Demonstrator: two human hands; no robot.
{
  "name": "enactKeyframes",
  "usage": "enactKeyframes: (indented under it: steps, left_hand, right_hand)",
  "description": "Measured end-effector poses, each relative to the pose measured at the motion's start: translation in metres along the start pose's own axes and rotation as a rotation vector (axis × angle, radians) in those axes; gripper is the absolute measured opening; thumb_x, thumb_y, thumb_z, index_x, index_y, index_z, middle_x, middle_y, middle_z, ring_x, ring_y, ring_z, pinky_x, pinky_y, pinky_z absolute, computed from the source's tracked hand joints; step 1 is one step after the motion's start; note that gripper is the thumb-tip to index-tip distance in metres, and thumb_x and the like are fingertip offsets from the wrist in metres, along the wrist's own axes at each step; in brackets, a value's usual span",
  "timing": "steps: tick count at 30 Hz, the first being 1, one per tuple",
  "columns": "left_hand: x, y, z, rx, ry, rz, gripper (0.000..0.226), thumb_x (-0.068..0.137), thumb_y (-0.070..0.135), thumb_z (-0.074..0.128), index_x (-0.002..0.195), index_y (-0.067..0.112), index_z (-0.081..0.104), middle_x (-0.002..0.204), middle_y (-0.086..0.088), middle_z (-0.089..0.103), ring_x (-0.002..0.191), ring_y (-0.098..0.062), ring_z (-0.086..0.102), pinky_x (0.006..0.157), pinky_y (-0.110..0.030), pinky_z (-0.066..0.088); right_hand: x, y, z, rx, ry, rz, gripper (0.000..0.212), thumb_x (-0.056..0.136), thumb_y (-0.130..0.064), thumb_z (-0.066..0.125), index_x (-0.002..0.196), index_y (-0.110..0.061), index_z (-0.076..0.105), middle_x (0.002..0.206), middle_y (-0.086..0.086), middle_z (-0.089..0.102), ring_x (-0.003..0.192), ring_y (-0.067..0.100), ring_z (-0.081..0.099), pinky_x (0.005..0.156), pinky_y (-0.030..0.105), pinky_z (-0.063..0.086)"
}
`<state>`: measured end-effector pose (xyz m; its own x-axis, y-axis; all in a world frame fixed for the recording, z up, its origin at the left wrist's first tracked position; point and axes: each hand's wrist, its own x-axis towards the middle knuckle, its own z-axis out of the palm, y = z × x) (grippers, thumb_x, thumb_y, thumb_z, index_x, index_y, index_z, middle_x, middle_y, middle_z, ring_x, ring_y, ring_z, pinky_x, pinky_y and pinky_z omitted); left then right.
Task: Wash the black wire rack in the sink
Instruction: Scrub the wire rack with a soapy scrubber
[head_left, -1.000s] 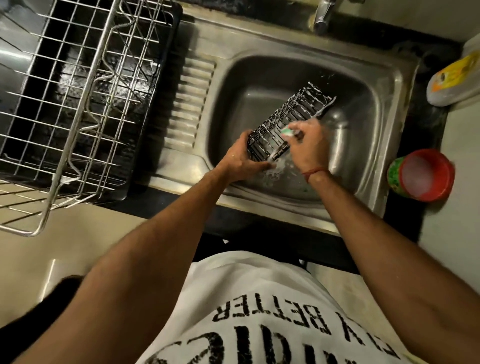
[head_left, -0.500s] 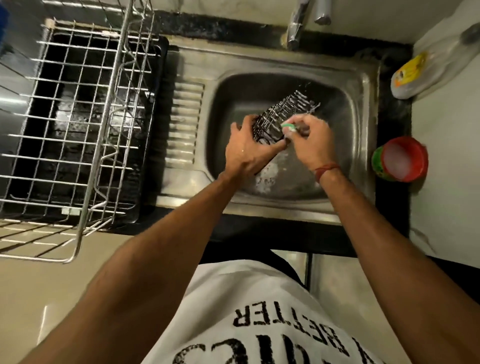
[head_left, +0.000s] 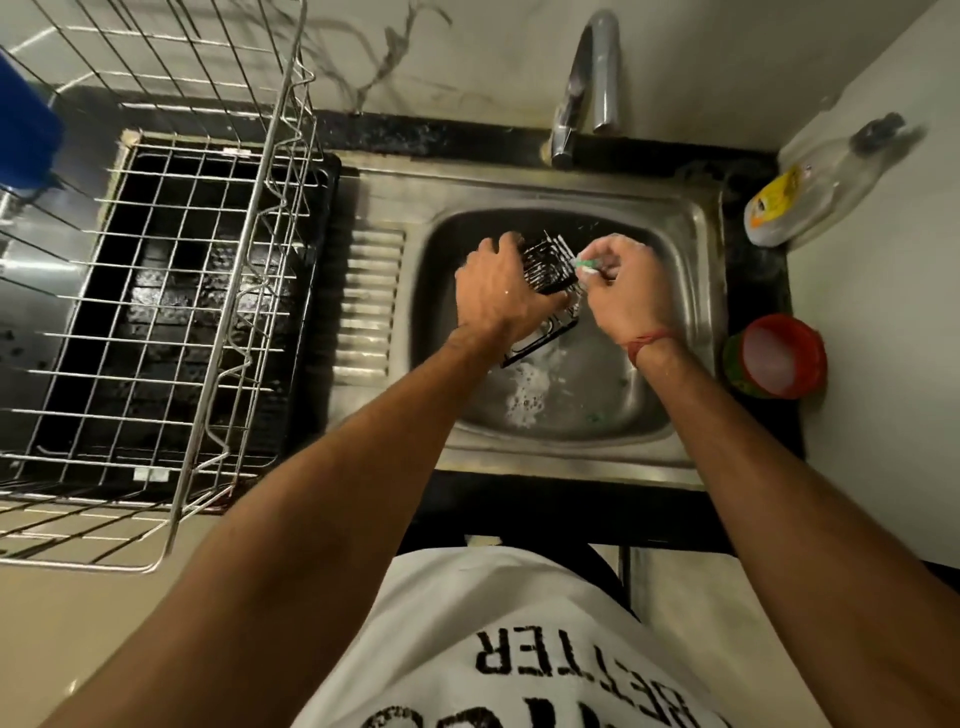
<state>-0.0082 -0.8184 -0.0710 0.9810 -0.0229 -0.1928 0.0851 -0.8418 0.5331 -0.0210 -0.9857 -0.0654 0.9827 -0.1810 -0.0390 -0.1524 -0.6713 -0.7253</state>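
The black wire rack is gripped over the sink by the left hand; just beside it, a green-tipped brush is pinched by the right hand against the rack.

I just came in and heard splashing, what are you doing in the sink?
A person is washing a black wire rack over the steel sink. The left hand grips the rack and holds it tilted above the basin, while the right hand pinches a small green scrubber against the rack's wires. Soapy foam sits in the bottom of the sink. No water is visibly running from the tap. A big silver drying rack stands on the counter to the left.
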Motion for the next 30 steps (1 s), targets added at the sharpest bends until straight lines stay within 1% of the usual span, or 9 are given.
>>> enactKeyframes:
  steps: [7,11,15,17,20,23,25,28,30]
  left_hand:
    - [-0.017,-0.046,0.018,-0.666,-0.15,-0.083,0.117,0.061,0.053,0.103,0.161,0.024,0.049,0.147,0.007,0.063,0.13,-0.008,0.066,0.113,-0.042,0.056]
    - [-0.021,-0.046,0.029,-0.696,-0.098,-0.049,0.112,0.076,0.044,0.1,0.167,0.02,0.038,0.159,0.004,0.051,0.142,-0.009,0.055,0.122,-0.038,0.047]
    - [-0.023,-0.052,0.038,-0.804,-0.093,-0.066,0.099,0.078,0.04,0.099,0.157,0.016,0.044,0.143,0.002,0.067,0.129,-0.011,0.069,0.115,-0.046,0.055]
    - [-0.024,-0.057,0.038,-0.831,-0.101,-0.049,0.092,0.08,0.041,0.098,0.153,0.017,0.048,0.14,0.001,0.069,0.128,-0.015,0.07,0.113,-0.051,0.056]
    - [-0.023,-0.063,0.036,-0.842,-0.182,-0.021,0.089,0.084,0.04,0.096,0.155,0.019,0.047,0.146,-0.002,0.066,0.133,-0.019,0.067,0.116,-0.052,0.053]
    - [-0.014,-0.073,0.039,-0.879,-0.231,-0.051,0.098,0.082,0.038,0.096,0.162,0.021,0.041,0.153,0.0,0.062,0.139,-0.014,0.062,0.122,-0.046,0.048]
    - [-0.006,-0.081,0.044,-0.871,-0.251,-0.055,0.109,0.074,0.049,0.098,0.163,0.028,0.039,0.158,-0.001,0.057,0.144,-0.018,0.058,0.124,-0.051,0.045]
    - [0.001,-0.092,0.046,-0.854,-0.313,-0.022,0.102,0.079,0.048,0.096,0.162,0.03,0.04,0.158,-0.003,0.056,0.145,-0.021,0.057,0.123,-0.055,0.045]
    - [-0.005,-0.088,0.034,-0.836,-0.342,-0.006,0.105,0.081,0.048,0.095,0.166,0.03,0.035,0.161,0.001,0.054,0.147,-0.017,0.055,0.124,-0.052,0.045]
  right_hand:
    - [0.007,0.022,-0.014,-0.081,0.091,-0.007,0.019,0.094,-0.01,0.071,0.101,-0.027,0.076,0.099,-0.013,0.076,0.083,-0.003,0.069,0.081,0.019,0.06]
    - [0.01,0.018,-0.016,-0.221,0.04,-0.164,0.016,0.092,-0.018,0.074,0.103,-0.029,0.079,0.103,-0.011,0.075,0.095,0.009,0.062,0.085,0.033,0.058]
    - [-0.008,0.004,0.001,-0.376,-0.029,-0.328,0.025,0.1,-0.025,0.065,0.122,-0.024,0.076,0.112,-0.004,0.071,0.104,0.012,0.05,0.08,0.023,0.039]
    - [-0.02,0.002,0.013,-0.403,-0.057,-0.395,0.025,0.102,-0.027,0.061,0.121,-0.021,0.077,0.11,-0.002,0.071,0.104,0.017,0.055,0.081,0.025,0.042]
    - [-0.008,0.007,0.007,-0.404,-0.029,-0.275,0.028,0.103,-0.03,0.059,0.122,-0.017,0.075,0.115,0.001,0.071,0.107,0.018,0.056,0.087,0.026,0.046]
    - [0.004,0.013,-0.003,-0.421,0.116,-0.106,0.027,0.101,-0.021,0.066,0.126,-0.015,0.074,0.117,0.003,0.07,0.109,0.02,0.058,0.091,0.031,0.053]
    - [-0.007,0.002,0.008,-0.428,0.094,-0.168,0.025,0.101,-0.023,0.064,0.123,-0.017,0.075,0.113,0.001,0.07,0.107,0.02,0.056,0.084,0.031,0.052]
    - [-0.031,-0.007,0.026,-0.413,-0.077,-0.372,0.023,0.101,-0.027,0.064,0.115,-0.017,0.078,0.106,-0.004,0.069,0.103,0.017,0.052,0.077,0.023,0.04]
    - [-0.028,-0.003,0.022,-0.366,-0.032,-0.311,0.02,0.097,-0.029,0.071,0.11,-0.016,0.08,0.108,-0.004,0.066,0.103,0.016,0.054,0.079,0.021,0.043]
